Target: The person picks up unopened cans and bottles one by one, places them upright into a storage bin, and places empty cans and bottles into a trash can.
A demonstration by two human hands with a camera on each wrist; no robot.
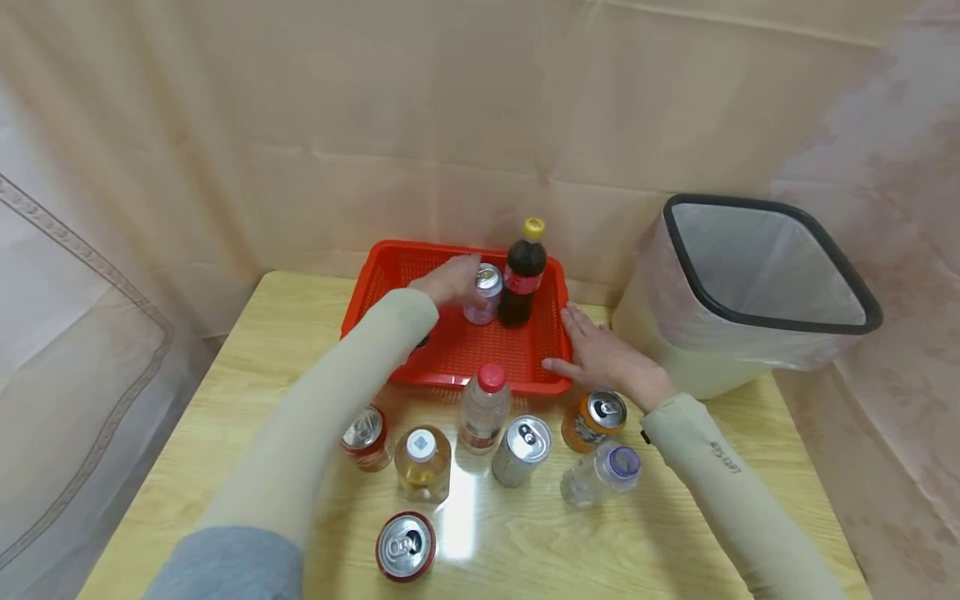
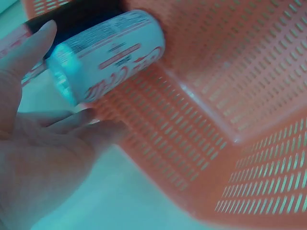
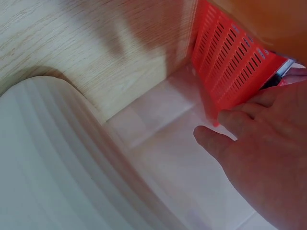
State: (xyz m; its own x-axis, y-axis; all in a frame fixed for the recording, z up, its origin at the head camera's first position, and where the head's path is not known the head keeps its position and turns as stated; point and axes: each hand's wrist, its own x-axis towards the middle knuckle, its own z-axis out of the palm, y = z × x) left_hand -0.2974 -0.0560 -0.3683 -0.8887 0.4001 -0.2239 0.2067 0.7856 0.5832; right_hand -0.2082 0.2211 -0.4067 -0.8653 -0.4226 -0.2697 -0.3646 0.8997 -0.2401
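Inside the red plastic basket (image 1: 465,354) stands a pale drink can (image 1: 487,287) with a silver top, right beside a dark cola bottle (image 1: 522,279) with a yellow cap. My left hand (image 1: 454,282) is at the can's left side. In the left wrist view, its thumb and fingers are spread apart near the top of the can (image 2: 115,52), with a gap below it; whether the thumb touches cannot be told. My right hand (image 1: 603,354) rests with extended fingers against the basket's right rim. Part of a small dark thing shows beside my left forearm.
In front of the basket stand a red-capped clear bottle (image 1: 483,412), an amber bottle (image 1: 423,467), a silver can (image 1: 521,452), an orange can (image 1: 594,421), red cans (image 1: 406,547) and a tilted purple-capped bottle (image 1: 600,475). A lined bin (image 1: 675,333) stands at the right.
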